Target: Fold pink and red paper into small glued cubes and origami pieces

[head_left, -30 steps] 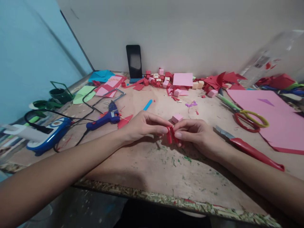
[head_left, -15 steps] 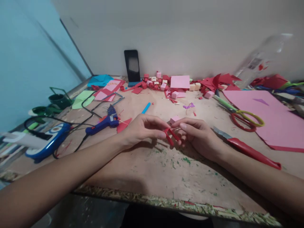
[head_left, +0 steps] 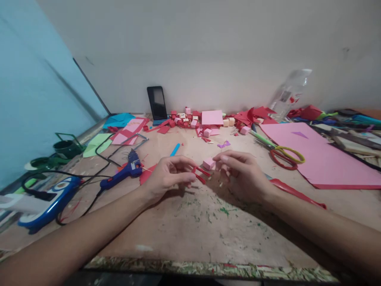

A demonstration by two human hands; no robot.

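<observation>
My left hand (head_left: 169,176) pinches a small folded red paper strip (head_left: 201,174) by one end, just above the worn wooden table (head_left: 190,222). My right hand (head_left: 241,172) hovers beside it with curled fingers, its fingertips apart from the strip and close to a small pink foam cube (head_left: 208,163) lying on the table. Nothing shows in the right hand's fingers.
A blue glue gun (head_left: 122,174) with black cord lies left. Red-and-yellow scissors (head_left: 279,153), a red-handled cutter (head_left: 294,192) and a large pink sheet (head_left: 321,157) lie right. A black phone (head_left: 157,103) leans on the wall behind several small cubes (head_left: 190,117) and paper scraps.
The right hand has let go of the red strip, which now stays in the left hand only. The camera has tilted up, so the table appears lower.
</observation>
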